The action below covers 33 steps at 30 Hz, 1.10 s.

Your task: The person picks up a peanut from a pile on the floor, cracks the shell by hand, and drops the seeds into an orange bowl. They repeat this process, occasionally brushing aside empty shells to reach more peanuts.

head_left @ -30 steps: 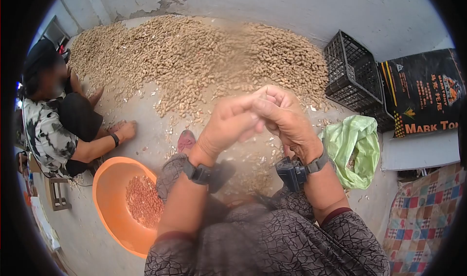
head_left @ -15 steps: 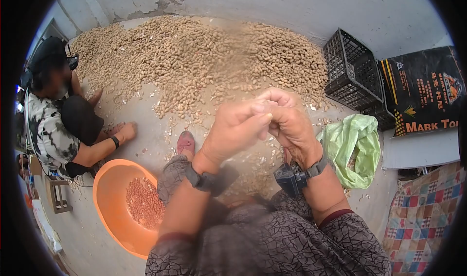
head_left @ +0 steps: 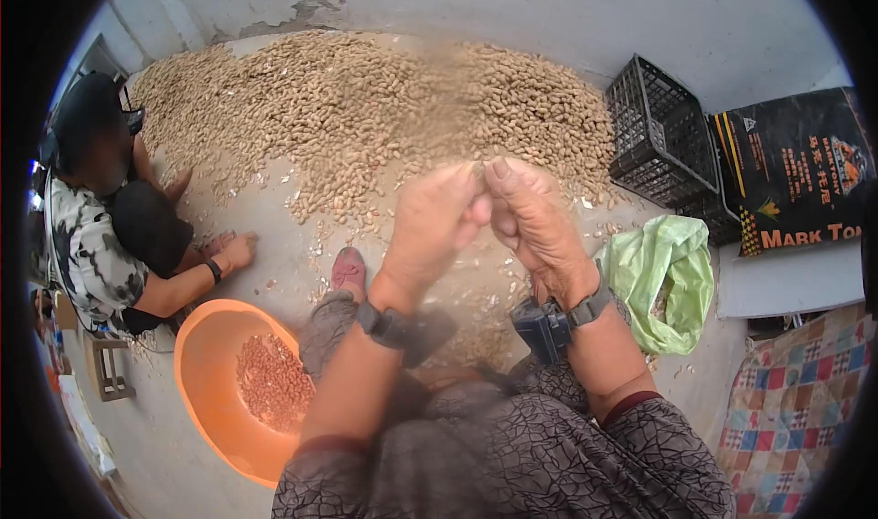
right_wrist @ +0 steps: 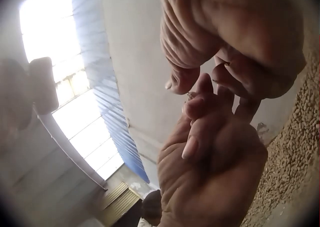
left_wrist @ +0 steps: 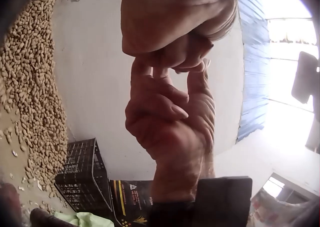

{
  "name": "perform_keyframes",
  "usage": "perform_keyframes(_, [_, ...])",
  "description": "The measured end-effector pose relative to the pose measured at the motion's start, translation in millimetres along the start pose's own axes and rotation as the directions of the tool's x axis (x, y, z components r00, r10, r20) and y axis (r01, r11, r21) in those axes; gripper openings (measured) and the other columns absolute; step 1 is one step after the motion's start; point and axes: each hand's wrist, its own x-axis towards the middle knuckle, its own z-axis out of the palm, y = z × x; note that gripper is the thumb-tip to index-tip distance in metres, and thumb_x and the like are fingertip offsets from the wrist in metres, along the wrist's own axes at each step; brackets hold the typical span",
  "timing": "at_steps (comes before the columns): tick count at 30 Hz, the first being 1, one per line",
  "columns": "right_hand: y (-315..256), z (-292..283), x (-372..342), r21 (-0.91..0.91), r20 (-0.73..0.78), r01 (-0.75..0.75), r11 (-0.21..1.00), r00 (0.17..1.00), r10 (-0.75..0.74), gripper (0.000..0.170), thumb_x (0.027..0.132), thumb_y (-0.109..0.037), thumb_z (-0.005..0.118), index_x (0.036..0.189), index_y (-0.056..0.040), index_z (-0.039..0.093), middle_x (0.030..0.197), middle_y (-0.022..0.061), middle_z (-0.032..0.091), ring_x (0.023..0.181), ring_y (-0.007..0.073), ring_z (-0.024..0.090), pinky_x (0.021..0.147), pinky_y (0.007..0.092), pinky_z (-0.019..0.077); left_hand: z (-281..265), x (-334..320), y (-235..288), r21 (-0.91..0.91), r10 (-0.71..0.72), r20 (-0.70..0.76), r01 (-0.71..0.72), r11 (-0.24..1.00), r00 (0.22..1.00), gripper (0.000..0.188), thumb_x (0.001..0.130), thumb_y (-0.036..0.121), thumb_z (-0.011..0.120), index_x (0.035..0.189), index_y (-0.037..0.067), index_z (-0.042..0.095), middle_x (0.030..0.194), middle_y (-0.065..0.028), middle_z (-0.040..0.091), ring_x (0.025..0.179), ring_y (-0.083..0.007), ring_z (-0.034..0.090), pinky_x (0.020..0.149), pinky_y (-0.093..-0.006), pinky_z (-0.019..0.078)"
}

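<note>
- Far left I see a person (head_left: 96, 217) in a dark cap and camouflage-pattern top, knees drawn up, one hand down by the feet.
- Below them, a small wooden stool (head_left: 112, 382).
- Orange basin (head_left: 208, 373) on the floor, with reddish peanut kernels (head_left: 273, 382) inside, gathered on its right side.
- Pink shoe (head_left: 347, 267) on the floor, right of the basin.
- Unshelled peanuts (head_left: 338, 98) in a wide heap along the wall, loose ones scattered nearer me.
- My left hand (head_left: 430, 222): fingers curled, narrow pinch on a tiny piece (right_wrist: 189, 96), too small to name; blurred in the head view.
- My right hand (head_left: 540, 226): fingers bent, narrow, tips close to the left ones; can't tell if it grips anything.
- Green woven bag (head_left: 690, 286), mouth open, right of my right wrist.
- Black plastic crate (head_left: 672, 149) by the right end of the heap.
- Black printed sack (head_left: 786, 171), "MARK TON" readable, beside the crate.
- Patchwork cloth (head_left: 791, 418), bottom right.
</note>
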Motion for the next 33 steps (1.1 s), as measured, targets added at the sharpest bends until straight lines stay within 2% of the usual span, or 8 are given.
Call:
perform_keyframes(3, [-7, 9, -3, -0.116, -0.037, 0.089, 0.989, 0.995, -0.094, 0.023, 0.088, -0.022, 0.059, 0.080, 0.0000, 0.059, 0.065, 0.0056, 0.060, 0.050, 0.0095, 0.053, 0.043, 0.0198, 0.0376, 5, 0, 3, -0.223, -0.059, -0.047, 0.047, 0.974, 0.997, 0.027, 0.097, 0.019, 0.040, 0.100, -0.003, 0.056, 0.065, -0.0006, 0.051, 0.045, -0.0016, 0.035, 0.041, -0.0150, 0.0291])
perform_keyframes(6, [-10, 9, -2, -0.195, -0.013, 0.128, 0.973, 0.991, -0.133, 0.020, 0.088, -0.016, 0.058, 0.082, 0.0029, 0.059, 0.067, 0.0076, 0.061, 0.055, 0.0134, 0.056, 0.048, 0.0232, 0.0440, 7, 1, 0, -0.112, -0.021, -0.129, 0.006, 0.994, 0.991, 0.028, 0.097, 0.016, 0.039, 0.108, -0.004, 0.055, 0.066, -0.0002, 0.051, 0.046, -0.0015, 0.036, 0.042, -0.0149, 0.0293])
perform_keyframes(8, [-8, 6, 1, -0.243, 0.007, 0.120, 0.963, 0.992, -0.122, 0.018, 0.087, -0.013, 0.057, 0.083, 0.0042, 0.059, 0.068, 0.0093, 0.061, 0.058, 0.0156, 0.058, 0.051, 0.0253, 0.0470, 6, 3, -11, 0.042, 0.120, -0.141, -0.115, 0.992, 0.983, 0.029, 0.096, 0.014, 0.038, 0.113, -0.004, 0.054, 0.065, 0.0013, 0.049, 0.047, -0.0016, 0.035, 0.042, -0.0146, 0.0290])
perform_keyframes(16, [1, 3, 5, 0.049, 0.014, 0.132, 0.990, 0.991, -0.132, 0.019, 0.088, -0.015, 0.058, 0.082, 0.0031, 0.057, 0.065, 0.0099, 0.059, 0.058, 0.0147, 0.057, 0.049, 0.0256, 0.0452, 13, -1, -2, 0.003, 0.070, -0.116, -0.070, 0.998, 0.991, 0.028, 0.096, 0.015, 0.041, 0.116, 0.000, 0.055, 0.063, 0.0034, 0.048, 0.048, -0.0011, 0.036, 0.043, -0.0155, 0.0298])
perform_keyframes(19, [0, -3, 6, -0.075, -0.059, 0.028, 0.997, 0.998, -0.032, 0.020, 0.089, -0.016, 0.057, 0.080, 0.0022, 0.056, 0.067, 0.0106, 0.059, 0.058, 0.0156, 0.057, 0.050, 0.0264, 0.0463, 12, -2, -2, 0.014, 0.066, -0.134, -0.064, 0.998, 0.989, 0.027, 0.095, 0.013, 0.042, 0.115, 0.000, 0.056, 0.062, 0.0034, 0.048, 0.049, -0.0011, 0.037, 0.043, -0.0156, 0.0304])
perform_keyframes(26, [5, 4, 7, -0.018, -0.005, 0.096, 0.995, 0.995, -0.096, 0.018, 0.089, -0.014, 0.057, 0.083, 0.0033, 0.058, 0.067, 0.0086, 0.059, 0.057, 0.0120, 0.055, 0.052, 0.0231, 0.0443, 15, -2, -12, 0.187, 0.230, -0.171, -0.198, 0.962, 0.958, 0.028, 0.094, 0.010, 0.040, 0.109, -0.002, 0.060, 0.062, 0.0030, 0.049, 0.051, -0.0017, 0.039, 0.045, -0.0174, 0.0314])
perform_keyframes(28, [19, 2, 13, -0.206, -0.059, 0.249, 0.947, 0.962, -0.266, 0.016, 0.088, -0.011, 0.056, 0.081, 0.0033, 0.059, 0.066, 0.0075, 0.060, 0.056, 0.0104, 0.054, 0.051, 0.0225, 0.0433, 17, -2, -11, 0.177, 0.192, -0.227, -0.154, 0.972, 0.955, 0.027, 0.093, 0.010, 0.040, 0.104, -0.003, 0.061, 0.062, 0.0023, 0.049, 0.054, -0.0033, 0.041, 0.048, -0.0191, 0.0335])
perform_keyframes(33, [29, 7, 15, -0.439, -0.094, 0.294, 0.849, 0.925, -0.368, 0.014, 0.086, -0.007, 0.056, 0.078, 0.0030, 0.059, 0.062, 0.0055, 0.060, 0.054, 0.0090, 0.054, 0.048, 0.0218, 0.0422, 15, -4, -16, 0.062, 0.104, -0.341, -0.088, 0.994, 0.934, 0.026, 0.092, 0.012, 0.040, 0.091, -0.003, 0.061, 0.060, 0.0011, 0.049, 0.055, -0.0055, 0.043, 0.049, -0.0219, 0.0352])
